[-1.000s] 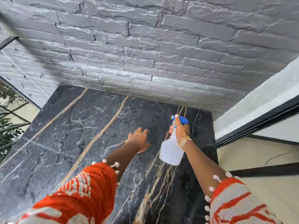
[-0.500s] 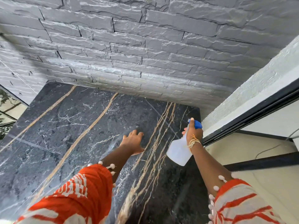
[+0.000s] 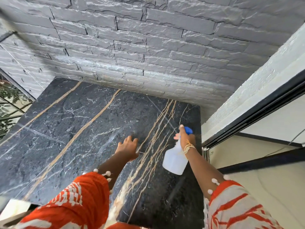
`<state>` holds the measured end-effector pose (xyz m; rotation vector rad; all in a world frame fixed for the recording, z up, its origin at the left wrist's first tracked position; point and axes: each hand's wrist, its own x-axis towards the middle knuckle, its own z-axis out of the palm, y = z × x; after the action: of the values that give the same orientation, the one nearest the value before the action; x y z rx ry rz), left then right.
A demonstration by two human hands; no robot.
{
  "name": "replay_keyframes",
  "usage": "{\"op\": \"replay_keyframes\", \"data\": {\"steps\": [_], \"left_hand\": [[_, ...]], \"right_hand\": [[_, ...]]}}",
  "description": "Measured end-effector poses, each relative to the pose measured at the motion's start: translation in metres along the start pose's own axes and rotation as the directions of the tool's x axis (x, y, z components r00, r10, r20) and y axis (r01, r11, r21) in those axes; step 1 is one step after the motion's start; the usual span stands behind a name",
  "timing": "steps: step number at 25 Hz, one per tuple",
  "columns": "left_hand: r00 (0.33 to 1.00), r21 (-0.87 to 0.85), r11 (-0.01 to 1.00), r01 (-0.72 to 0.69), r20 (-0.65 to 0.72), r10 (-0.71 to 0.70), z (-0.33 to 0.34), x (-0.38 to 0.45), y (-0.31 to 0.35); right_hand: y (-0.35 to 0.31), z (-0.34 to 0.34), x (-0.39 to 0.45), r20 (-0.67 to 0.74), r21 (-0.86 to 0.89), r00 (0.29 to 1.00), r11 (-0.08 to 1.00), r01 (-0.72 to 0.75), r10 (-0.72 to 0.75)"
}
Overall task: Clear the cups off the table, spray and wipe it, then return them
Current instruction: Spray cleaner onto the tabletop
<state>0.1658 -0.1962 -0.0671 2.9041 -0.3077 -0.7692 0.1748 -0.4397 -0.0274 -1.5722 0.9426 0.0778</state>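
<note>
A black marble table [image 3: 69, 129] with gold and white veins fills the lower middle of the view. No cups are in sight. My right hand [image 3: 187, 139] grips a white spray bottle [image 3: 175, 160] with a blue nozzle [image 3: 188, 130], held tilted above the table's right side near its far right corner. My left hand [image 3: 127, 147] hovers over the table's middle, palm down, fingers spread, holding nothing. Both arms wear orange and white patterned sleeves.
A grey stone-brick wall [image 3: 148, 52] runs along the table's far edge. A white textured ledge and a black-framed sliding door [image 3: 264, 103] stand to the right. Glass with foliage behind it [image 3: 9, 109] lies at the left.
The spray bottle has moved right from the table's middle toward its right edge. My left hand stays spread over the table. The view has shifted slightly.
</note>
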Motion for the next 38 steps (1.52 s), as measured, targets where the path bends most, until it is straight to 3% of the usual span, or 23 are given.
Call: {"op": "replay_keyframes", "data": {"steps": [3,10,18,26,33,38], "left_hand": [[1.0,-0.016,1.0,0.018,0.001,-0.018,0.005,-0.014,0.003],[0.999,-0.063,0.997,0.051,-0.006,-0.051,0.014,-0.04,0.016],[1.0,0.022,0.999,0.028,-0.007,-0.028,0.044,-0.078,0.035],[1.0,0.07,0.998,0.001,0.025,-0.003,0.057,-0.103,0.04],[1.0,0.039,0.999,-0.028,0.003,0.027,0.064,-0.133,0.015],[1.0,0.068,0.998,0.009,0.009,-0.01,0.076,-0.174,-0.02]], "right_hand": [[0.0,0.024,-0.025,0.133,0.119,0.99,0.992,0.032,-0.047],[0.005,0.036,-0.066,0.311,0.079,0.947,0.995,0.065,-0.086],[0.043,-0.04,-0.051,0.037,0.127,0.996,0.989,0.071,-0.076],[0.068,-0.082,-0.062,-0.09,0.163,0.996,0.986,0.022,-0.007],[0.087,-0.043,-0.113,0.001,0.163,1.0,0.986,-0.029,0.029],[0.093,0.0,-0.184,0.289,0.113,0.956,0.99,-0.08,0.044]]}}
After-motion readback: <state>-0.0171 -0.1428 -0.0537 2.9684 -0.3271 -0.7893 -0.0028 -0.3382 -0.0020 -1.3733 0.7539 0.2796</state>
